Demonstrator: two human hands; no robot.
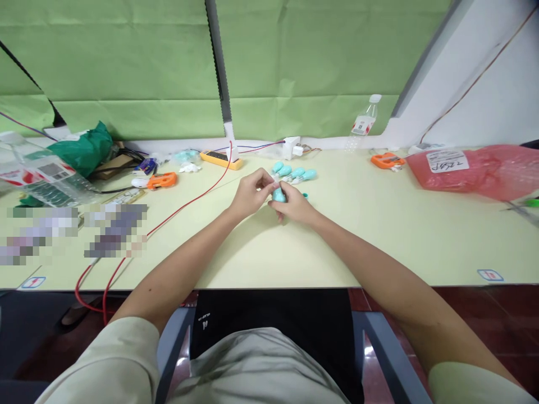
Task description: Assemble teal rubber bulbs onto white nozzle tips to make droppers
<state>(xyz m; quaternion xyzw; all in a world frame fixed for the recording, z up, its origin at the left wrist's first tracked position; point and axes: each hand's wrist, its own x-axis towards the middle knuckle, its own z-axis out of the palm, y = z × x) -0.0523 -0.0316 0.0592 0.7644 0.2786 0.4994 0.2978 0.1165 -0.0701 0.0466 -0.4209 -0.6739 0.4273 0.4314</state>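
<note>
A small turquoise rounded piece [278, 195] is held over the middle of the table, its exact kind too small to make out. My right hand [295, 203] wraps round its body from the right. At its upper end, the fingertips of my left hand [254, 191] are pinched together, and what lies between them is hidden. Just behind my hands lie several similar turquoise pieces [298, 172] with whitish ends, in a loose row. Another bit of turquoise [305, 196] shows beside my right hand.
Orange-handled tools lie left [162, 180] and right [387, 161]. A yellow multimeter [222, 159] and white adapter [291, 147] sit along the wall. Red cable [181, 208] crosses the left side. A large bottle [46, 171], small bottle [364, 120] and pink bag [471, 171] stand farther out.
</note>
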